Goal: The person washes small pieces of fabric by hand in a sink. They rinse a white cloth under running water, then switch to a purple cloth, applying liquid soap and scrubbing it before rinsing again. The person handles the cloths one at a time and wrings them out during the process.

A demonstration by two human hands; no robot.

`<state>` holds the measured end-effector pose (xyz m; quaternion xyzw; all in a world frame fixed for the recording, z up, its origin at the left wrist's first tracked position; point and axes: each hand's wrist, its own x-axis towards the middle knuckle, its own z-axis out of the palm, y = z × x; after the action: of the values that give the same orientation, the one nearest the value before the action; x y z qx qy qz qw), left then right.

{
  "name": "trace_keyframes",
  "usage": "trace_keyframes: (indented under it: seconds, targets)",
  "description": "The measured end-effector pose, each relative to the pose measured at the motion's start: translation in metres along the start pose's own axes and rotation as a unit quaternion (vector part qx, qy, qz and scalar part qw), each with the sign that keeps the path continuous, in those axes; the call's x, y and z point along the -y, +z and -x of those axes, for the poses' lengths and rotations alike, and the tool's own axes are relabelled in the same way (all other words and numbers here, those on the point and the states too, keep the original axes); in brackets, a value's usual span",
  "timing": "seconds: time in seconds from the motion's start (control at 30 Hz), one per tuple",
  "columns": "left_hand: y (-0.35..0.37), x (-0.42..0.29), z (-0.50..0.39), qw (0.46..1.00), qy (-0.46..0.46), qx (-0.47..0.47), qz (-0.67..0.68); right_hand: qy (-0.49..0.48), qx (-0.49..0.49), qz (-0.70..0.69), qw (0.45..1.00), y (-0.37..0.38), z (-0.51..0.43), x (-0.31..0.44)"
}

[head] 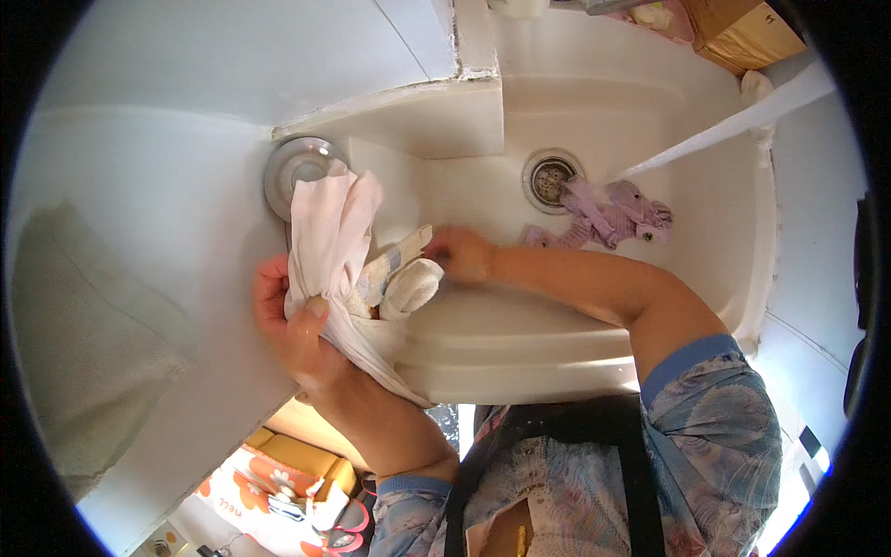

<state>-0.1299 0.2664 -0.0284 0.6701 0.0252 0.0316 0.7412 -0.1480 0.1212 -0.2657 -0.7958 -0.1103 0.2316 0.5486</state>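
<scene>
My left hand [299,327] pinches a pale pink cloth [330,230] between thumb and fingers, and a long fold of it trails down over the sink's front rim. Just right of that cloth lie a bunched cream cloth [412,287] and a patterned strip of fabric [390,268]. My right hand [459,256] is curled, blurred, at the end of these pieces; whether its fingers grip them is hidden. A wet lilac garment [605,223] lies in the white sink [480,320] beside the metal drain [551,181].
A stream of water [731,125] falls from the right onto the lilac garment. Behind the pink cloth sits a round metal fixture [301,157]. A boxed ledge [431,118] juts into the sink. Cardboard [752,38] stands at back right; a flowered bag [257,487] lies below left.
</scene>
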Motion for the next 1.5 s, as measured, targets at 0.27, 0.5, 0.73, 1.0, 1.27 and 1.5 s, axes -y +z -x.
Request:
trace_keyframes:
  seconds: [0.27,0.5,0.73,1.0,1.27,1.5]
  targets:
    - [0.031,0.012,0.001,0.948,-0.023,0.163,-0.272,-0.113,0.104,0.293,0.944,-0.056,0.07,-0.028]
    - [0.044,0.027,0.008,0.77,0.046,0.294,-0.565,0.09,0.173,0.387,0.901,-0.151,0.182,-0.043]
    - [0.048,0.027,0.01,0.76,0.014,0.276,-0.588,0.069,0.092,0.133,0.984,-0.099,0.102,-0.021]
    - [0.052,0.027,0.01,0.732,-0.002,0.3,-0.611,0.047,0.153,0.178,0.971,-0.089,0.123,-0.061]
    - [0.051,0.025,0.011,0.726,0.018,0.311,-0.613,0.174,-0.087,0.176,0.965,-0.178,0.18,-0.045]
    - [0.048,0.028,0.011,0.733,0.049,0.31,-0.603,0.256,0.014,0.32,0.912,-0.186,0.171,-0.087]
